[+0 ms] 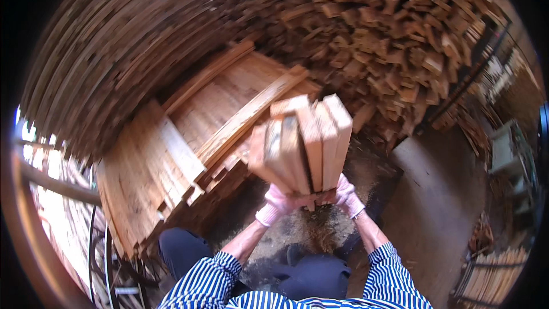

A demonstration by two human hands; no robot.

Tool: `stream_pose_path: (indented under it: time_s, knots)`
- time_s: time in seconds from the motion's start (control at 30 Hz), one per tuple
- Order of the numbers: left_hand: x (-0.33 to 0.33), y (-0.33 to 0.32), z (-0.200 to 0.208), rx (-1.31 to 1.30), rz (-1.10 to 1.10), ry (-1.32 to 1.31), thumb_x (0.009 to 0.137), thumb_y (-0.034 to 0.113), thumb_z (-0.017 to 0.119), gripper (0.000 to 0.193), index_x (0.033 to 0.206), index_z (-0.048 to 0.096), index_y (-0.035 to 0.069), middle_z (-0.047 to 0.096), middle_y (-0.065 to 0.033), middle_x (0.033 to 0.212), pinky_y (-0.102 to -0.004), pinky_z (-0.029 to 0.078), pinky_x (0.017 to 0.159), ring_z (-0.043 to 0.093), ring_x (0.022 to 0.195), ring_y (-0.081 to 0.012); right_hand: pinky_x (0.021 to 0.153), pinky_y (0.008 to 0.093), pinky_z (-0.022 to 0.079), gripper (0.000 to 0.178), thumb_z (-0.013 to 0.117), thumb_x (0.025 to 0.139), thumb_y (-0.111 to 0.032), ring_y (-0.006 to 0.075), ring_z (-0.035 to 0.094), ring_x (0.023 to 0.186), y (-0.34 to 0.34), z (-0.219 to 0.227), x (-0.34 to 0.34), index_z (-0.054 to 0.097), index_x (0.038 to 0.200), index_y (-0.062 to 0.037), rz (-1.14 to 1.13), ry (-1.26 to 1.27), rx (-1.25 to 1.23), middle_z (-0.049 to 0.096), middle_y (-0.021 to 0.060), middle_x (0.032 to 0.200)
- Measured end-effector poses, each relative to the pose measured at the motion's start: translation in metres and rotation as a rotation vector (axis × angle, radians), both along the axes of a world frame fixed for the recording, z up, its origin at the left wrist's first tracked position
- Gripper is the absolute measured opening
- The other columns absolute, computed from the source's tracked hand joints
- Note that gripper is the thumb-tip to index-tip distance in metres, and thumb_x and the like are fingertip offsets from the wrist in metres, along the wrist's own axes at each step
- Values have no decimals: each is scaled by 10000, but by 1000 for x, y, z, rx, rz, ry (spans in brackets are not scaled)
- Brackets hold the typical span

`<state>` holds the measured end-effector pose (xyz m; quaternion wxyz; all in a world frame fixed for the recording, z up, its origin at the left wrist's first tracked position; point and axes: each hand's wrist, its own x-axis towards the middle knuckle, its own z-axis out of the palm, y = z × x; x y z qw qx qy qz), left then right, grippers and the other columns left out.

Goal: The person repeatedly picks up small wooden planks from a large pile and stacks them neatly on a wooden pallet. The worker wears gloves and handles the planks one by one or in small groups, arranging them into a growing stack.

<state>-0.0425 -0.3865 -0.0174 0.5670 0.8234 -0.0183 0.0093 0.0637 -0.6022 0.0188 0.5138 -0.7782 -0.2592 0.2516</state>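
Head view: wood pieces [316, 137] near plank stack's [143, 166] edge, floor [440, 194] rightward

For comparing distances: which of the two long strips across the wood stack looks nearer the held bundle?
The right-hand strip: it runs close by the bundle; the left-hand strip lies farther off.

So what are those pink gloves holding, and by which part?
A bundle of wooden boards, held by the end nearest the person: left grip at its left side, right grip at its right.
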Motion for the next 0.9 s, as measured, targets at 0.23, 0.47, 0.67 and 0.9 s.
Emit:
stream_pose_path:
  time_s: [0.23,0.47,0.67,0.9]
  knots:
    - [28,47,105,-501,395,-192,775,293,885,643,1291,612,24,706,-95,1193,-354,580,941,690,1067,-205,1122,403,430,979,879,633,-145,258,512,1307,94,86,38,410,1487,-47,238,130,405,529,135,1390]
    - [69,181,167,-1130,724,-76,804,190,827,238,992,719,91,724,-67,966,-370,606,885,695,880,-196,975,324,521,1098,888,682,-380,265,629,1162,271,174,149,324,1524,41,388,-110,-24,646,238,1257]
    - [-27,266,218,-951,957,-237,826,368,801,404,1101,689,93,700,-97,1030,-412,600,921,682,1004,-250,919,582,500,938,769,810,-483,414,548,1269,395,125,136,302,1525,-95,78,-852,-876,484,288,1428]
    - [-139,361,159,-949,1108,-184,951,260,698,202,1051,738,89,763,-89,972,-408,661,718,753,818,-223,975,503,505,656,736,891,-309,435,555,1258,394,108,129,436,1434,-95,195,-915,-767,498,271,1417]
